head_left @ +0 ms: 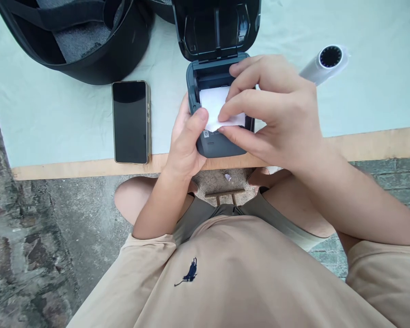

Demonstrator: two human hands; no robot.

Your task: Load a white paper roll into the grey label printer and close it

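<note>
A dark grey label printer (222, 146) stands at the table's near edge with its black lid (218, 27) swung up and back. Inside its bay lies a roll of white paper (213, 100), whose loose end reaches toward the front rim. My left hand (187, 136) grips the printer's left side, the thumb resting over the rim beside the paper. Reaching in from the right, my right hand (273, 105) pinches the paper's loose end between thumb and index finger. Its other fingers hover over the bay and hide part of the roll.
A smartphone (130, 122) lies left of the printer. Behind it stands a black zippered case (99, 54), open at the top. To the right is a plastic-wrapped white roll (323, 64) with a dark core. The wooden table edge (64, 170) runs just before my lap.
</note>
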